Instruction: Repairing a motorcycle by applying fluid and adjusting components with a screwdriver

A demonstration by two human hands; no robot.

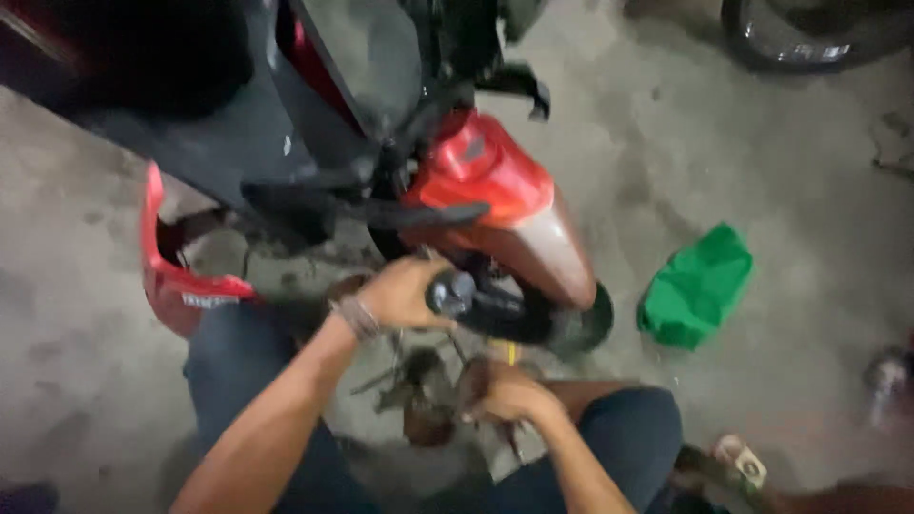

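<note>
Forearm angled up, left hand (405,293) grip clenched on black tool (452,293), right hand (509,392) grip unclear, by red scooter (495,190).

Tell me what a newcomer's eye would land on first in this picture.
The red and black scooter fills the top left, its red front fender curving over the front wheel at the centre. Just below, the left hand closes on a dark cylindrical tool by the wheel, while the right hand works among dirty parts lower down. A bright green cloth lies on the grey concrete floor to the right.
</note>
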